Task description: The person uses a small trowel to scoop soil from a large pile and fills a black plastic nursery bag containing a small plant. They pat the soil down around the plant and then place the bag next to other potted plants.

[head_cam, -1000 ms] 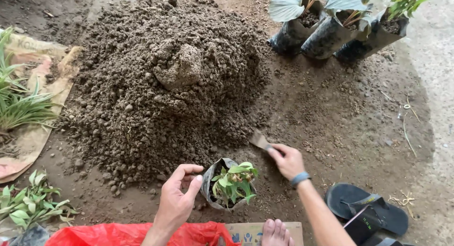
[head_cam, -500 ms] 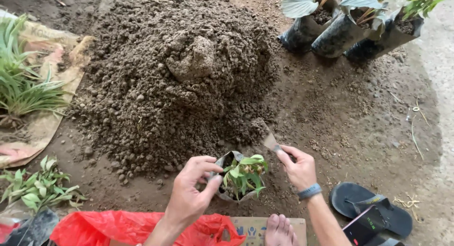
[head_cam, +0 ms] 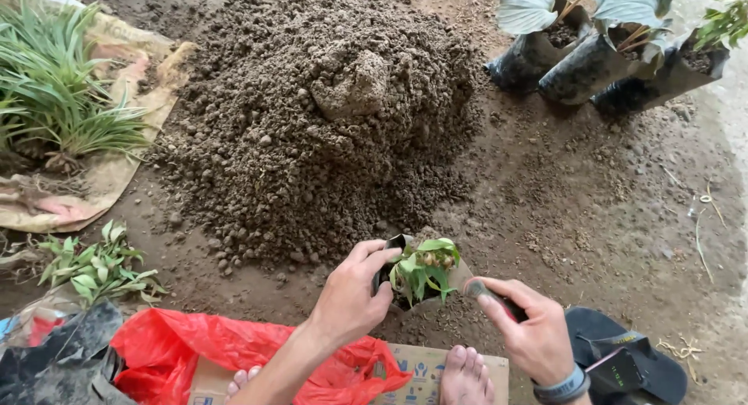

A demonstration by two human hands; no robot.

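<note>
Soil, a large brown crumbly heap [head_cam: 327, 117], fills the middle of the bare earth floor [head_cam: 592, 210]. Three black plastic grow bags with broad-leaved plants [head_cam: 592, 58] lean together at upper right; a clump of long green grass-like plants [head_cam: 54, 93] lies on a worn tan sack [head_cam: 117, 171] at left. A crumpled red plastic bag [head_cam: 234, 350] lies nearest the person. The small black plastic grow bag holding a green seedling [head_cam: 421, 269] stands at the heap's near foot. The step in hand appears to be filling this bag with soil. The left hand [head_cam: 354, 296] is clamped on the bag's rim, thumb and fingers pinching. The right hand [head_cam: 534, 331] is closed around a small trowel handle [head_cam: 487, 294], blade at the bag's far side, wrist turned inward.
</note>
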